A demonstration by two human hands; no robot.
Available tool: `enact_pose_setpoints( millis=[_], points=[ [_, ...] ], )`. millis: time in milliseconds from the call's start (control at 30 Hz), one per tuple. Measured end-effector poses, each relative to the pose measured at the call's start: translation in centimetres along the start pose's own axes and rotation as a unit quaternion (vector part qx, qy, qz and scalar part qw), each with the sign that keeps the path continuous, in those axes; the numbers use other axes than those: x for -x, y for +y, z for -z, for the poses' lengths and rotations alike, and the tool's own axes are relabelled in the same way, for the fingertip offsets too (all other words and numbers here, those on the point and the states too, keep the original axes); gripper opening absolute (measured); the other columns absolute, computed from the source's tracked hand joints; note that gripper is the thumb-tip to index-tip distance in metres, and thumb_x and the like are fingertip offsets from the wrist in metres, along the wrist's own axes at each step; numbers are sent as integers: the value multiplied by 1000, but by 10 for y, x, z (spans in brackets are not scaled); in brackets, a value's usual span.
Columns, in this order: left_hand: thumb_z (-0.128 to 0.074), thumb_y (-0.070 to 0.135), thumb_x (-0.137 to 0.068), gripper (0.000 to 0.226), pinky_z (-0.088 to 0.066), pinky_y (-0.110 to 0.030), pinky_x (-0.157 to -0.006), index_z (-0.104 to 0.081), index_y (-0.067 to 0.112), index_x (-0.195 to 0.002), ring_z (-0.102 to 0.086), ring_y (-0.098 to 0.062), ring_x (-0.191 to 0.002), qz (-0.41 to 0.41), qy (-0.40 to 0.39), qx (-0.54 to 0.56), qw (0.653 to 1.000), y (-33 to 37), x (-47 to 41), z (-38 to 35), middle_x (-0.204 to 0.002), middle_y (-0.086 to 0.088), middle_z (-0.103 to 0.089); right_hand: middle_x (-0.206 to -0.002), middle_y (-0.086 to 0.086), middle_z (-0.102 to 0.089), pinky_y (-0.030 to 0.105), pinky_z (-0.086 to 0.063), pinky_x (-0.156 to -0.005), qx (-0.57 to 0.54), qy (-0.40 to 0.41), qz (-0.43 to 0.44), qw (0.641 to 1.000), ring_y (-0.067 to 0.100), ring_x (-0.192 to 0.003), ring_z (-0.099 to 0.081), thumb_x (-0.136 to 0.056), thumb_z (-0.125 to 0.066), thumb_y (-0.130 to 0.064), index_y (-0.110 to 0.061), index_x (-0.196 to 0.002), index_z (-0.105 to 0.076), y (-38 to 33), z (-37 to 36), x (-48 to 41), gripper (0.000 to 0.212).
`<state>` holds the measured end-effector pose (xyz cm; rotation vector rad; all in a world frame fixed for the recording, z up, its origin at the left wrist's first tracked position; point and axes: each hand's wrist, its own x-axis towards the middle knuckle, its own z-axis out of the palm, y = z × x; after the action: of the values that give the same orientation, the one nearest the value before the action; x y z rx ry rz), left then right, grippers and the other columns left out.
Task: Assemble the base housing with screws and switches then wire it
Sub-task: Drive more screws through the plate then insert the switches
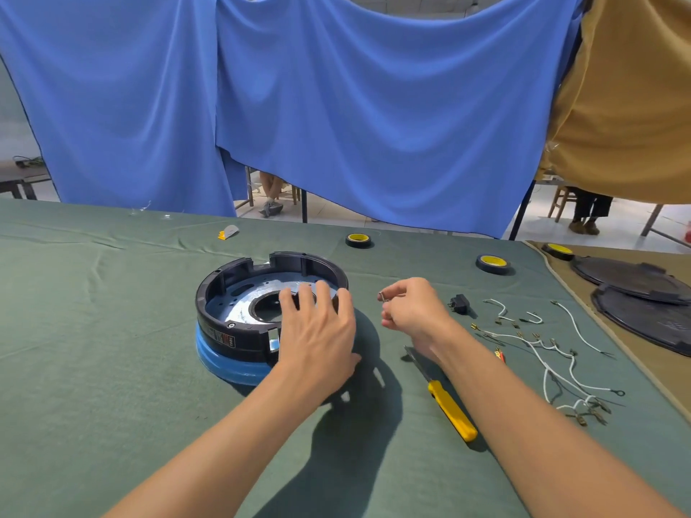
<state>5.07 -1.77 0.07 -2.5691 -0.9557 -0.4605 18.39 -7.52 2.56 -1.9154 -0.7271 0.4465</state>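
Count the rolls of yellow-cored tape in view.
3. The first roll lies on the green cloth behind the base housing; the second roll further right on it; the third roll on the tan cloth by the black lids. More could lie outside the view.

Bright daylight, hard shadows toward cam, wide-angle edge distortion.

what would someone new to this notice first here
The round black base housing on its blue ring, centre-left on the green cloth, with the left hand laid over its right rim. Just right of it the right hand pinches a small metal part; a yellow-handled screwdriver and white wires lie further right.
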Motion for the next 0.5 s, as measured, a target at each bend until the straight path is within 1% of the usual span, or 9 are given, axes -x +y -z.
enact_pose_setpoints(
  millis=[67,100,167,233,333,433,500],
  points=[
    [-68,57,-78,85,-33,-46,-84,-29,12,-139,-52,-34,-101,31,-13,16,999,2,4,-2,-114,-14,-53,-95,14,-60,34,-60,-74,-134,-39,-44,989,22,-81,-60,-89,-50,11,-4,-92,-61,-3,-1,11,19],
    [-68,53,-80,85,-33,-43,-81,-25,13,-142,-55,-33,-98,31,-13,16,999,1,4,-2,-112,-12,-56,-90,14,-58,33,-59,-70,-175,-58,-58,981,21,-78,-59,-88,-51,13,-2,-91,-60,-3,-2,16,17],
    [-67,47,-84,80,-31,-40,-77,-24,14,-143,-58,-29,-96,18,-5,6,1000,-4,5,-2,-110,-8,-60,-84,14,-59,33,-56,-68,-218,-82,-84,969,21,-75,-60,-87,-52,13,1,-91,-60,-1,-3,26,15],
    [-67,47,-84,76,-29,-39,-76,-27,15,-141,-58,-27,-94,6,2,1,1000,-7,7,-1,-106,-5,-60,-84,14,-61,38,-53,-74,-259,-89,-111,955,23,-79,-62,-87,-54,12,-1,-93,-60,4,-7,33,16],
    [-70,45,-82,75,-27,-38,-74,-32,17,-140,-58,-26,-90,0,4,10,1000,-8,15,0,-99,-2,-60,-81,12,-62,49,-47,-88,-340,-76,-151,925,24,-81,-63,-85,-56,13,-4,-93,-61,8,-14,38,19],
    [-69,50,-82,79,-27,-37,-72,-27,20,-141,-59,-26,-93,-5,10,19,1000,-12,16,0,-103,-2,-61,-79,11,-62,56,-44,-94,-392,-52,-169,903,23,-81,-63,-83,-56,15,-5,-92,-60,9,-17,41,23],
    [-69,55,-81,79,-28,-36,-71,-26,21,-137,-60,-27,-96,-6,11,26,1000,-13,13,2,-106,-3,-61,-80,11,-62,59,-42,-97,-412,-42,-177,893,23,-83,-63,-82,-54,16,-6,-92,-59,7,-18,42,24]
  ],
)
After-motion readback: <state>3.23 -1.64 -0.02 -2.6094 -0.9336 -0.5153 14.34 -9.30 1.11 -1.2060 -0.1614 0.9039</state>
